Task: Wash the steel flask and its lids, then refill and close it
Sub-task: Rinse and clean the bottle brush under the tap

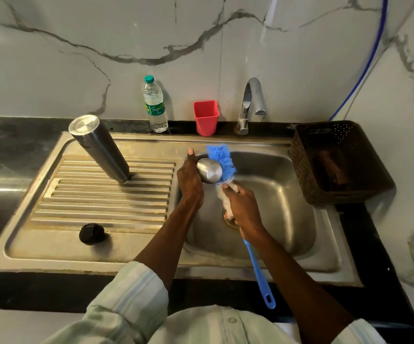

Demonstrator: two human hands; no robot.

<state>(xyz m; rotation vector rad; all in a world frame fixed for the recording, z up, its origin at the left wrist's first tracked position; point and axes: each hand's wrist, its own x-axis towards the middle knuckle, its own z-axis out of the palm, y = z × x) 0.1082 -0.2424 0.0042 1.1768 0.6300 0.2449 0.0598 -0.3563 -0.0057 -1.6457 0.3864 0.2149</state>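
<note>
While our left hand (188, 180) grips the shiny steel lid (209, 171) over the sink (287, 194), our right hand's (244, 209) fingers curl round the blue brush (222, 161) touching it. We see the steel flask (99, 147) standing inverted on the drainboard, its black lid (92, 233) nearby.

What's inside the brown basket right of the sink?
Inside the brown basket, something dark reddish-brown lies against the floor; it is too dim to identify. The near wall hides the front part of the floor.

The flask (99, 148) stands inverted on the drainboard (106, 194), left of the sink basin (275, 194); a small lid (92, 233) lies nearer. Behind, bottle (154, 105), cup (206, 117) and tap (249, 105) line the wall. A basket (337, 162) sits right, perhaps holding something.
</note>
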